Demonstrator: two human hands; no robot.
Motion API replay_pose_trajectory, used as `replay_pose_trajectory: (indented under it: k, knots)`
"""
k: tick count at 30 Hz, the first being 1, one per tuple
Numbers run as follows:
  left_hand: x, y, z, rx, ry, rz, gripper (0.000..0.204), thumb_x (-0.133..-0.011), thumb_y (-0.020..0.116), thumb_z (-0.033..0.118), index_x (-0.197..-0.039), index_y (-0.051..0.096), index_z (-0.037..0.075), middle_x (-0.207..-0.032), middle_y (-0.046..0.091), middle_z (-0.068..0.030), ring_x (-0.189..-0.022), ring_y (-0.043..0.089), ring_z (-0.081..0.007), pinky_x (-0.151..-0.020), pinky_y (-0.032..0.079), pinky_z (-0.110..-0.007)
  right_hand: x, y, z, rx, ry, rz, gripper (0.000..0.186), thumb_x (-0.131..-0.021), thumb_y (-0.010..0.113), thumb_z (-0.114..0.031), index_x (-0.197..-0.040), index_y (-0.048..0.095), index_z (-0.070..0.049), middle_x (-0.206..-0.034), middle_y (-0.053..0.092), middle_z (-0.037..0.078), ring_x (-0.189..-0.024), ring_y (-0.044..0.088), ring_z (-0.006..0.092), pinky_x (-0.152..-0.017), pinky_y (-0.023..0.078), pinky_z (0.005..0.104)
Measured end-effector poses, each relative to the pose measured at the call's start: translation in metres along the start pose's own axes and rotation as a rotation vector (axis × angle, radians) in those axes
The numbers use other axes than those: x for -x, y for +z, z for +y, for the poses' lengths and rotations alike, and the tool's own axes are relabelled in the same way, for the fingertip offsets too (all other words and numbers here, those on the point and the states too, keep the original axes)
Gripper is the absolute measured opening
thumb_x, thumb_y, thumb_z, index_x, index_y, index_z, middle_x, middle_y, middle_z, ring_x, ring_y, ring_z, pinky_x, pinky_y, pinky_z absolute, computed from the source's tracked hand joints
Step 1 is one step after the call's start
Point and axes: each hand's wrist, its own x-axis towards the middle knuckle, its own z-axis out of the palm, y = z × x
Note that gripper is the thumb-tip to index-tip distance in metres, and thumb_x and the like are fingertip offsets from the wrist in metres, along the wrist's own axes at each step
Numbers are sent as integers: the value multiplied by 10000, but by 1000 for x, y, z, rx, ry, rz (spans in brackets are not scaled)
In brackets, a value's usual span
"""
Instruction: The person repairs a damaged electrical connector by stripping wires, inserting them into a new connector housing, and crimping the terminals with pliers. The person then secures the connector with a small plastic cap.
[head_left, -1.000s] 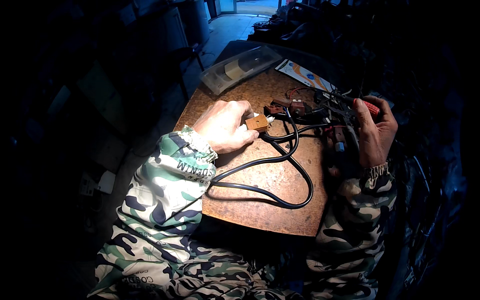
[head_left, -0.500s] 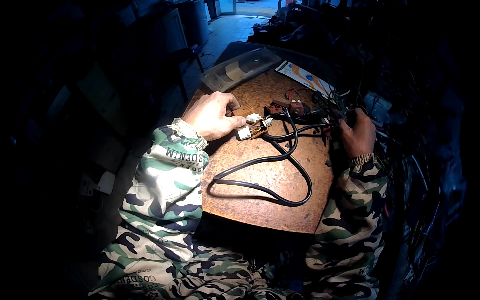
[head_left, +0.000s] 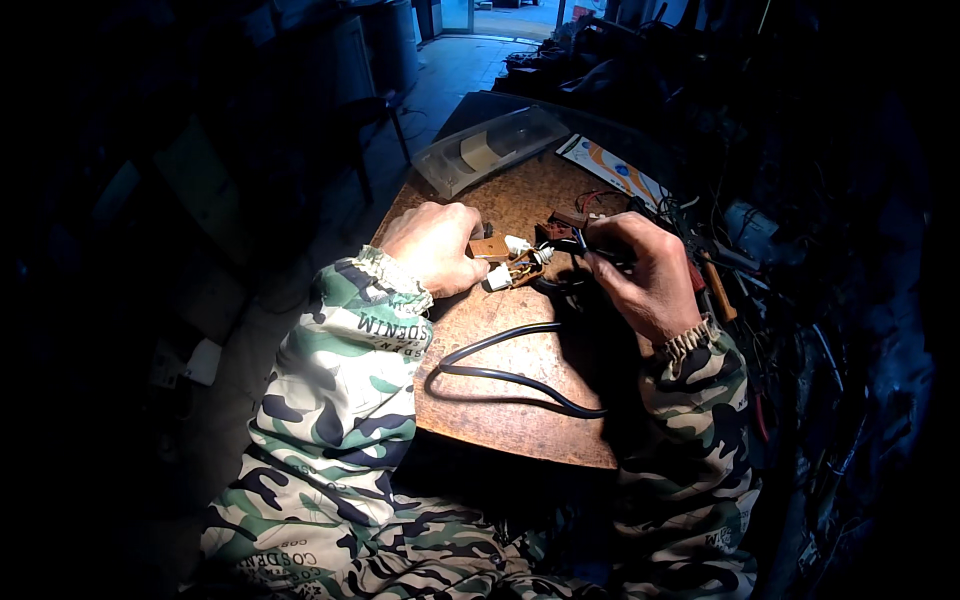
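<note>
Orange-brown casing lies near the far middle of the lit part of the table, its left end gripped between the thumb and fingers of the left hand. The right hand is on the other side of the work, apart from the left, with thumb and forefinger brought near each other beside a dark cable end; I cannot tell whether they are closed on anything. Both wrists are in elastic cuffs of camouflage sleeves.

Just right of the casing are 2 white connectors, 1 at its far corner and 1 nearer the person, close to the left thumb. Thin wires, some of them yellow, run beside the nearer connector toward a pale ribbed piece. Past that, near the right fingertips, there are dark red-brown blocks, partly covered by the hand.

Black cable makes a long loop on the wood toward the near edge, its right part lost in the shadow under the right arm.

Farther out, a clear plastic tray with a beige piece in it is at the far left of the table, and a white and orange card is at the far right. Beyond the right hand is an orange-handled tool. Behind the table are a dark chair and a pale floor, lit blue.
</note>
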Motion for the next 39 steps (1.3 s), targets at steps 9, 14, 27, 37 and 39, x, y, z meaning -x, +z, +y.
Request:
replay_pose_trajectory:
  k: [9,14,27,37,39]
  knots:
    - [4,2,4,-112,41,-22,367,-748,729,266,-1010,708,10,-920,709,-197,-921,693,-358,-823,540,-466,-6,31,3,194,-66,-161,399,-768,715,-30,-1160,651,-6,-1159,664,174,-1187,564,358,-1018,432,447]
    - [8,2,5,-96,113,30,463,-718,749,273,-1098,695,13,-1013,671,-185,-999,660,-360,-862,522,-457,1,33,8,243,-80,-145,321,-776,704,-9,-1096,687,-14,-1173,664,158,-1240,534,358,-1048,397,470]
    - [-2,15,11,87,299,19,409,-708,785,246,-1046,708,28,-940,683,-170,-959,655,-338,-848,520,-423,3,26,13,31,-87,-32,195,-756,722,44,-949,704,20,-990,705,173,-1010,666,350,-912,523,406]
    - [4,11,11,180,341,119,298,-717,766,162,-943,683,-13,-863,697,-170,-837,694,-320,-751,545,-399,2,27,7,-45,-104,25,227,-742,727,43,-967,702,18,-999,706,174,-1010,675,339,-893,539,389]
    - [1,13,13,270,301,120,291,-724,754,146,-947,670,-22,-848,694,-173,-817,702,-304,-731,552,-384,4,25,8,-45,-89,51,230,-750,725,46,-976,701,16,-992,708,169,-986,687,322,-862,552,376]
